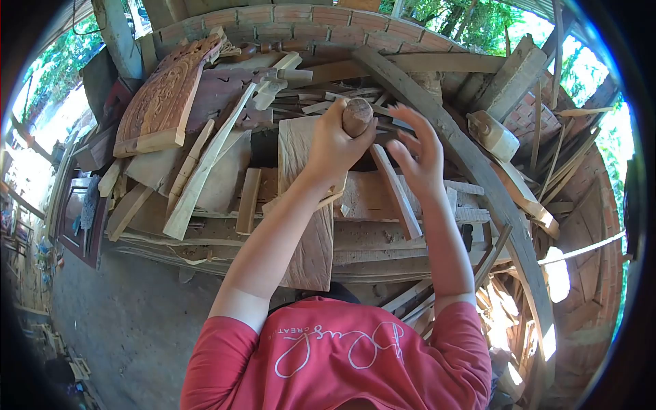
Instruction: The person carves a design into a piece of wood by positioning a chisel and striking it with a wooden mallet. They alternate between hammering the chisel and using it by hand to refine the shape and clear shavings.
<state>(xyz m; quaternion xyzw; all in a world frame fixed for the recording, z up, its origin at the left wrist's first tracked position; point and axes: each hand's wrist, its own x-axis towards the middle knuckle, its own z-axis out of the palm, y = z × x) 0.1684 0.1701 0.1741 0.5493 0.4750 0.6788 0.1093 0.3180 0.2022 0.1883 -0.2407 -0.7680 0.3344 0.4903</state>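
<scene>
My left hand is closed around a round-ended wooden piece, its blunt end facing up toward me; the rest of it is hidden by the fist. To the right of it, my right hand is raised with its fingers spread and curved, holding nothing. Below the left hand a long wooden board with wavy grain lies across the bench, its near end close to my body. A narrow wood strip lies on the bench beneath my right hand.
A carved wooden panel rests at the left on stacked planks. A long beam slants down the right side, with a pale plastic jug beside it. Behind the bench runs a low brick wall. Wood scraps lie at lower right.
</scene>
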